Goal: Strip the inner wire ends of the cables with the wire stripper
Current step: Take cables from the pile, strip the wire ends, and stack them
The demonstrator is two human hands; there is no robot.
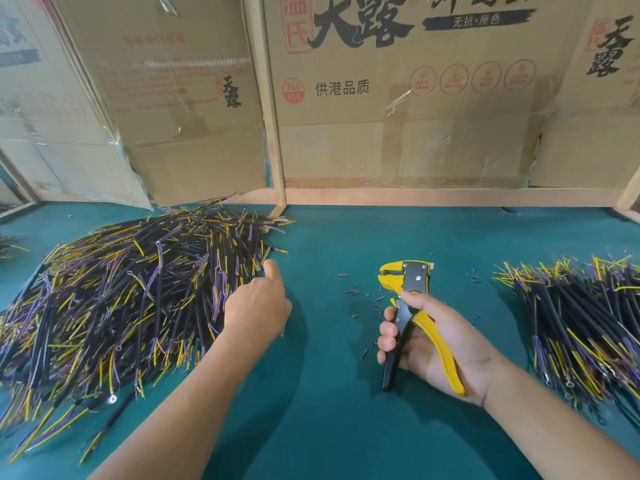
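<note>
A big heap of black cables [131, 299] with yellow, purple and brown inner wires covers the left of the green table. My left hand [258, 303] reaches to the heap's right edge, knuckles up; its fingertips are hidden among the cable ends, so I cannot tell whether it holds one. My right hand [433, 344] grips the handles of a yellow and black wire stripper [408, 285], jaws pointing away from me and nothing between them. A second pile of cables [581, 323] lies at the right.
Small bits of stripped insulation [360, 296] are scattered on the green table [329, 410] around the stripper. Cardboard sheets on a wooden frame [273, 133] wall off the back of the table. A few cables [8, 245] show at the far left edge.
</note>
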